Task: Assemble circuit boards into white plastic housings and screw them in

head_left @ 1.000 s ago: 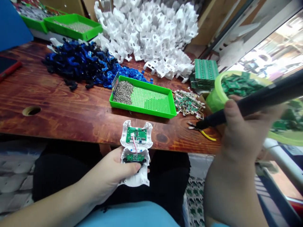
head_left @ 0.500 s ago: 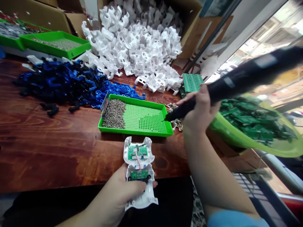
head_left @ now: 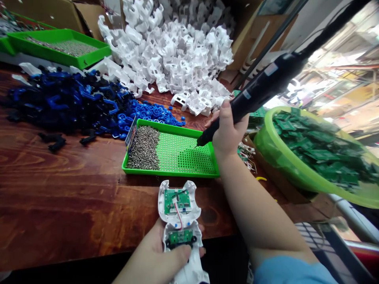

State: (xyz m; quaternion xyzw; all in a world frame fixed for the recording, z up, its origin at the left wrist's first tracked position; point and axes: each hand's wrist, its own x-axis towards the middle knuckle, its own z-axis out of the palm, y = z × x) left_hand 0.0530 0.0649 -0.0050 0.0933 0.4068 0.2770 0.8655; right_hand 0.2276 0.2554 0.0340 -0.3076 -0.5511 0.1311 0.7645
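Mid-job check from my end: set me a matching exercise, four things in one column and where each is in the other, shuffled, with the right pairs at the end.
Things
1. Driver
2. Open shell
3. Screws
4. Loose boards

Places
A. Heaped at the left end of the near tray
B. In the yellow-green basin
C. In the right hand, tip at the near tray
D. In the left hand

Pairs: 1-C, 2-D, 3-A, 4-B

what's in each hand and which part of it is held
The left hand holds an open white casing by its lower half; the right hand holds a black screwdriver near its front end.
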